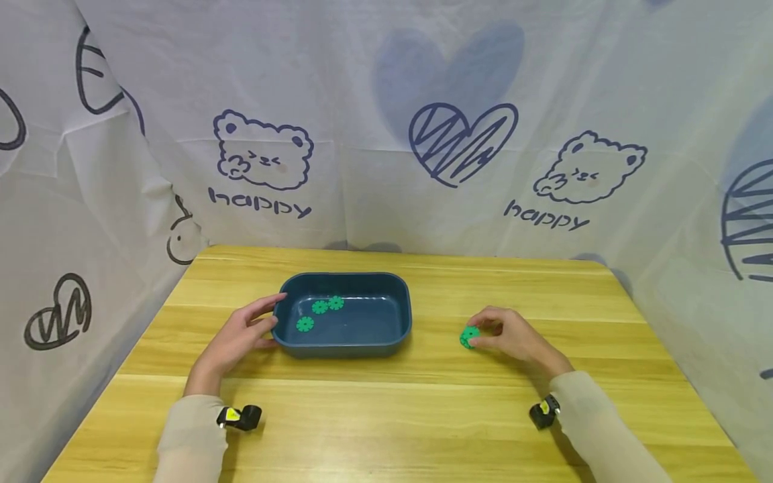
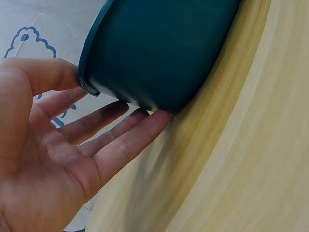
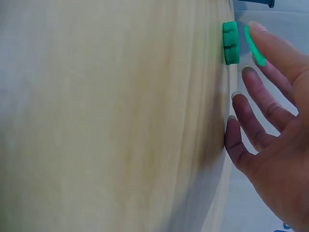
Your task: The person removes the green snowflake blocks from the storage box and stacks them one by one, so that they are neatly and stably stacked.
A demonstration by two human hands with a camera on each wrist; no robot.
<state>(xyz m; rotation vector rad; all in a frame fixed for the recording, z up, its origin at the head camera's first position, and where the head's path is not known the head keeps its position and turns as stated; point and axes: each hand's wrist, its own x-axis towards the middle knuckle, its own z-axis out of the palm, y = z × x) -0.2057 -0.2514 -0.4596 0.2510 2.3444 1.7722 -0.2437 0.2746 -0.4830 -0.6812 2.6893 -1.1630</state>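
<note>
A dark blue rectangular basin [image 1: 344,350] stands on the table with several green snowflake discs [image 1: 304,325] inside, toward its left end. My left hand [image 1: 238,335] touches the basin's left end, fingers spread and nearly straight. In the left wrist view, the fingertips [image 2: 159,117] rest against the basin's outer wall [image 2: 149,53], near the rim and lower down. Right of the basin, my right hand [image 1: 507,333] pinches one green snowflake disc [image 3: 254,46] between thumb and index finger. Just below that disc, a short stack of green discs [image 3: 231,43] sits on the table. The other right fingers are loosely bent.
The wooden table [image 1: 386,422] runs back to a white cloth [image 1: 362,74] printed with bears and hearts. More cloth hangs at both sides. Each wrist wears a small black camera [image 1: 247,417].
</note>
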